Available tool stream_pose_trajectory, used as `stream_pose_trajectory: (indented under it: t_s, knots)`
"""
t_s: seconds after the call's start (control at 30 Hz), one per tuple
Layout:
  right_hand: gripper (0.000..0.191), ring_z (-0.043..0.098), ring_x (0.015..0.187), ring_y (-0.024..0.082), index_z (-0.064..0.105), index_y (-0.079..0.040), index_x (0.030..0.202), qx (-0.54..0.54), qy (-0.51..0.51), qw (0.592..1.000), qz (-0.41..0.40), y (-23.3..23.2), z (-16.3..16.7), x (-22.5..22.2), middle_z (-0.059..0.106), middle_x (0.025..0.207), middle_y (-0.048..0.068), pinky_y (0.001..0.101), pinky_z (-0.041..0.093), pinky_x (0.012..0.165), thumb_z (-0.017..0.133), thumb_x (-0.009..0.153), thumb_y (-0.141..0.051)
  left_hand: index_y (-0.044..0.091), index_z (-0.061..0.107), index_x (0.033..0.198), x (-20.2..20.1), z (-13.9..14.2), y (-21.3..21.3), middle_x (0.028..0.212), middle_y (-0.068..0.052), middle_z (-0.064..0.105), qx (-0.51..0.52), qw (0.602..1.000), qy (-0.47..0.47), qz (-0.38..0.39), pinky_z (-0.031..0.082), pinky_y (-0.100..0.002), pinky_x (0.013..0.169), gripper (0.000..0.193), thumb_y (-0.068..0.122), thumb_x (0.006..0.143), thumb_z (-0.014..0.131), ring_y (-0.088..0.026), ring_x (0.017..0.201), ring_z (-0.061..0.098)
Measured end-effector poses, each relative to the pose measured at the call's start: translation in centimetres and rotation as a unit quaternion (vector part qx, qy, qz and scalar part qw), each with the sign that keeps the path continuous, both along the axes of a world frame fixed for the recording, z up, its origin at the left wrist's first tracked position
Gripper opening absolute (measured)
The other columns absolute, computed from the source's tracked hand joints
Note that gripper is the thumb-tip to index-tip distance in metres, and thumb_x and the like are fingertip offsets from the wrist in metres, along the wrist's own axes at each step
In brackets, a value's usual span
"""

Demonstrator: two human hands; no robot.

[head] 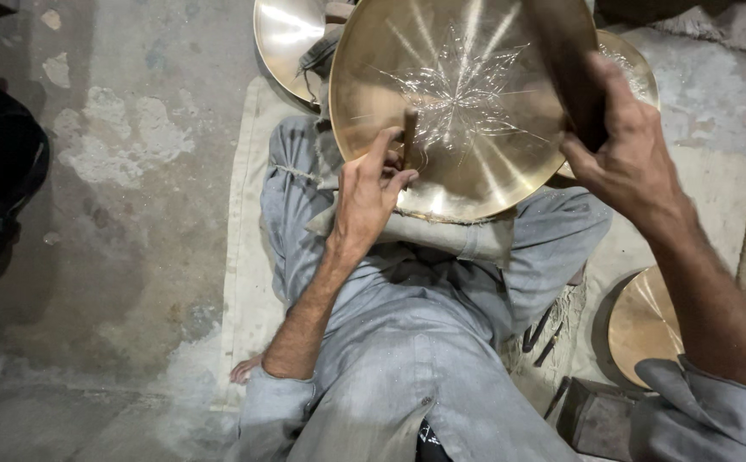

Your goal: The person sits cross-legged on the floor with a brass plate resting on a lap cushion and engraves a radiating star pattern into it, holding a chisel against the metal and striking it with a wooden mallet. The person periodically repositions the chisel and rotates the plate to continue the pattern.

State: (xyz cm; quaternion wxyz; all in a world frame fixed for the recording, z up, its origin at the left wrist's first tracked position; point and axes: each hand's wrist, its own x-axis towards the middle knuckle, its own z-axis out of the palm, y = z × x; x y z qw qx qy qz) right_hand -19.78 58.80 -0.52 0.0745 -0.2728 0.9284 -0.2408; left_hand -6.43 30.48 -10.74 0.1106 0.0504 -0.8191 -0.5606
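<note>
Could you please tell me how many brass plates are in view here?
4: one large engraved plate on the lap, one behind it top left, one edge behind the right hand, one on the floor lower right. More may be hidden.

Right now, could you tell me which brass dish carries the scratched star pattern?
The large brass dish on the lap, between both hands; the other dishes show no such star.

Shiny engraved brass plate point(467, 103) tilted on lap, chisel point(409, 134) touching it.

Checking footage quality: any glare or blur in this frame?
Head view: strong streaked glare on the round brass dish; the dark tool in the right hand is motion-blurred; the left hand with its thin wooden-handled tool is sharp.
</note>
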Motion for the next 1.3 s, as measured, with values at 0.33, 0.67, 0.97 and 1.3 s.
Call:
stream_pose_trajectory:
  t_s: [0.33, 0.67, 0.97, 1.3]
  knots:
    - [0.063, 0.07, 0.09, 0.031, 0.057, 0.001, 0.144, -0.004, 0.092, 0.995, 0.027, 0.6, 1.2, 1.1, 0.069, 0.109, 0.022, 0.0453, 0.059, 0.082, 0.081, 0.086, -0.012, 0.017, 0.054, 0.145, -2.9, -1.6, -2.4, 0.11, -0.014, 0.079, -0.043, 0.998, 0.049, 0.007, 0.068, -0.036, 0.082, 0.051, 0.01, 0.1, 0.075, -0.024, 0.099, 0.081]
    - [0.071, 0.07, 0.098, 0.031, 0.059, -0.012, 0.158, 0.059, 0.099, 0.993, 0.004, 3.4, -2.9, 1.0, 0.066, 0.122, 0.02, 0.0406, 0.064, 0.082, 0.086, 0.093, -0.021, 0.019, 0.055, 0.144, -5.4, -0.9, -3.5, 0.11, -0.01, 0.079, -0.054, 0.995, 0.028, -0.077, 0.07, -0.039, 0.085, 0.053, 0.012, 0.095, 0.075, -0.02, 0.097, 0.08]
    - [0.073, 0.07, 0.088, 0.027, 0.06, -0.021, 0.153, 0.186, 0.091, 0.978, 0.033, 2.2, -2.7, 0.9, 0.066, 0.12, 0.018, 0.0395, 0.063, 0.067, 0.087, 0.085, -0.025, 0.021, 0.051, 0.149, -5.9, -0.6, -4.1, 0.107, -0.009, 0.08, -0.057, 0.987, -0.022, -0.147, 0.069, -0.036, 0.085, 0.059, 0.011, 0.095, 0.072, -0.02, 0.095, 0.079]
    - [0.065, 0.069, 0.096, 0.034, 0.055, -0.011, 0.152, -0.012, 0.139, 0.989, 0.047, 1.2, -0.7, 0.2, 0.067, 0.12, 0.023, 0.0425, 0.062, 0.081, 0.079, 0.091, -0.008, 0.021, 0.05, 0.151, -5.9, -0.9, -4.2, 0.111, -0.009, 0.079, -0.066, 0.986, 0.002, -0.15, 0.067, -0.039, 0.09, 0.062, 0.004, 0.095, 0.071, -0.021, 0.098, 0.079]
